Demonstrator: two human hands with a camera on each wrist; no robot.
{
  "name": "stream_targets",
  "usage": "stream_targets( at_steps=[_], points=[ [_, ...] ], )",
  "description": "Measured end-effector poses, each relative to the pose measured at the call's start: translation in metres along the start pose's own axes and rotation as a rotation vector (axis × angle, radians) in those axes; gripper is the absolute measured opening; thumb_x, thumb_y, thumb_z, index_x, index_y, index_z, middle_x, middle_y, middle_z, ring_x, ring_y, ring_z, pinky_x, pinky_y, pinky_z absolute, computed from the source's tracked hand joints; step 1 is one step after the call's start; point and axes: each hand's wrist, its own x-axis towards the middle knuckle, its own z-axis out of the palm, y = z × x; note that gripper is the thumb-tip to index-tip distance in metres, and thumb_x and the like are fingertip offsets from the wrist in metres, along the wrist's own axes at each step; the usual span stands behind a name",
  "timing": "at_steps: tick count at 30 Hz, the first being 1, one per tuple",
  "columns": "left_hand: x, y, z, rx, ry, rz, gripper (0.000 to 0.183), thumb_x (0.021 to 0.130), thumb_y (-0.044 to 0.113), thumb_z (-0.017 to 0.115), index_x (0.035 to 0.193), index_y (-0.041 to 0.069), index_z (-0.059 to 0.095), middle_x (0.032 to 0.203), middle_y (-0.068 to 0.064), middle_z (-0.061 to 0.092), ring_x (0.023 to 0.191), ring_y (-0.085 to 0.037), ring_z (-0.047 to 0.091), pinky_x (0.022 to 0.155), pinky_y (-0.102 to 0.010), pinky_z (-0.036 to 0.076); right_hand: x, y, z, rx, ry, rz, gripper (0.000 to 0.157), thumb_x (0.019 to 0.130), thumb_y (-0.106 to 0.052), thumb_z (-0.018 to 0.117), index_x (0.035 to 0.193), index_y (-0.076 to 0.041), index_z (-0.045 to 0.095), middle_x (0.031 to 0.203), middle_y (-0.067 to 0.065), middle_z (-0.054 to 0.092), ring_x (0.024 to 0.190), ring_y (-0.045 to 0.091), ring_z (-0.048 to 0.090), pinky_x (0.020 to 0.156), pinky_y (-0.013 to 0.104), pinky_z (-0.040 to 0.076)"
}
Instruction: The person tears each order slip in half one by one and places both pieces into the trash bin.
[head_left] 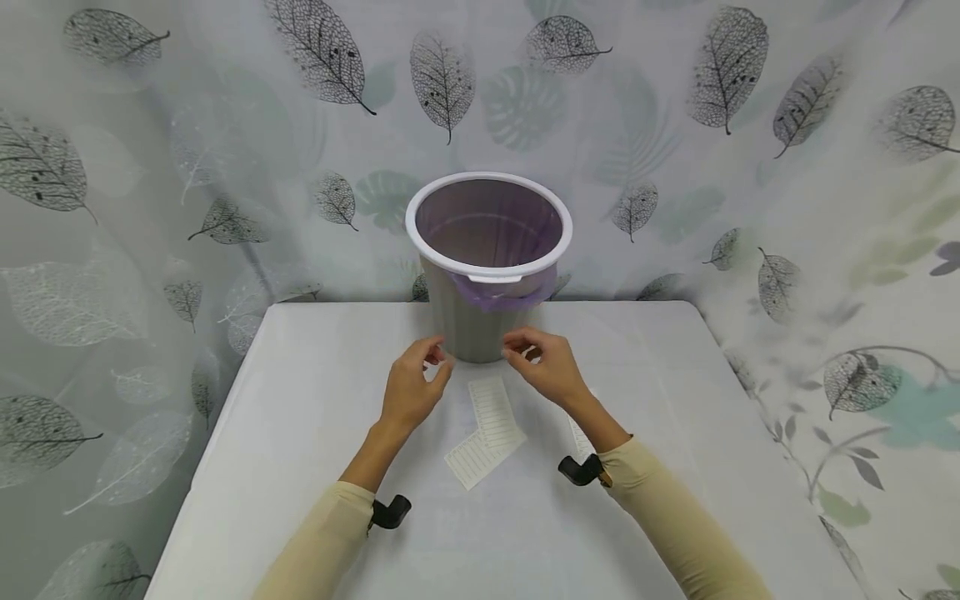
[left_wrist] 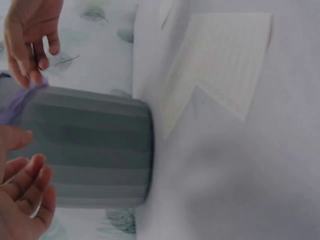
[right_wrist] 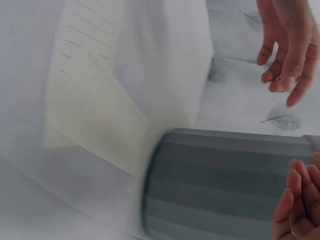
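Both hands hover in front of a grey ribbed bin (head_left: 472, 321) with a white rim and a purple liner (head_left: 510, 292) showing below it. In the head view my left hand (head_left: 416, 383) is at the bin's lower left, fingers loosely bent, holding nothing. Opposite it, at the lower right, my right hand (head_left: 547, 362) is also bare, with fingers relaxed. Between the forearms lie two overlapping lined paper sheets (head_left: 491, 412) on the table; the left wrist view shows these paper sheets (left_wrist: 220, 60) closer. Another lined paper (head_left: 581, 437) is partly hidden under the right forearm.
The white-covered table (head_left: 300, 400) extends to both sides of the bin. A leaf-patterned curtain (head_left: 637, 100) hangs behind and around it. Each wrist carries a black camera mount, such as the black mount (head_left: 392, 512) on the left.
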Motion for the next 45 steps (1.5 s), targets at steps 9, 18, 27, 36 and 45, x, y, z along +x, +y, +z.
stream_targets(
  at_steps=[9, 18, 27, 36, 45],
  points=[
    [-0.037, -0.007, 0.024, 0.042, -0.136, -0.128, 0.052, 0.088, 0.007, 0.081, 0.135, -0.002, 0.060, 0.106, -0.010, 0.070, 0.096, -0.028, 0.066, 0.080, -0.044, 0.054, -0.015, 0.039, 0.031, -0.083, -0.095, 0.174, 0.032, 0.091, -0.004, 0.079, 0.121, 0.001, 0.071, 0.116, 0.010, 0.072, 0.098, 0.026, 0.067, 0.077, 0.040, 0.058],
    [-0.068, -0.010, 0.041, 0.105, -0.217, -0.255, 0.056, 0.085, 0.010, 0.085, 0.133, -0.003, 0.058, 0.098, -0.006, 0.067, 0.085, -0.022, 0.063, 0.070, -0.036, 0.052, -0.014, 0.063, 0.053, -0.146, -0.247, 0.199, 0.042, 0.085, -0.003, 0.084, 0.122, 0.007, 0.068, 0.117, 0.018, 0.070, 0.105, 0.038, 0.066, 0.090, 0.051, 0.054],
    [-0.085, -0.009, 0.055, 0.182, -0.309, -0.297, 0.056, 0.084, 0.019, 0.089, 0.124, -0.004, 0.058, 0.086, -0.002, 0.061, 0.070, -0.013, 0.053, 0.060, -0.030, 0.047, -0.007, 0.073, 0.072, -0.338, -0.418, 0.298, 0.062, 0.076, -0.016, 0.094, 0.128, 0.001, 0.065, 0.127, 0.015, 0.064, 0.117, 0.033, 0.060, 0.100, 0.046, 0.049],
    [-0.085, -0.005, 0.055, 0.179, -0.340, -0.333, 0.053, 0.083, 0.018, 0.090, 0.120, -0.005, 0.060, 0.086, -0.004, 0.062, 0.072, -0.016, 0.055, 0.061, -0.031, 0.048, -0.008, 0.074, 0.076, -0.464, -0.488, 0.370, 0.049, 0.075, -0.019, 0.095, 0.112, -0.007, 0.065, 0.104, 0.005, 0.060, 0.098, 0.025, 0.058, 0.084, 0.043, 0.052],
    [-0.085, -0.005, 0.056, 0.164, -0.377, -0.334, 0.053, 0.083, 0.019, 0.089, 0.121, -0.004, 0.060, 0.090, -0.005, 0.063, 0.076, -0.018, 0.057, 0.064, -0.032, 0.049, -0.007, 0.074, 0.074, -0.457, -0.479, 0.380, 0.056, 0.075, -0.016, 0.096, 0.121, -0.006, 0.066, 0.124, 0.013, 0.055, 0.117, 0.035, 0.056, 0.095, 0.051, 0.051]
  ],
)
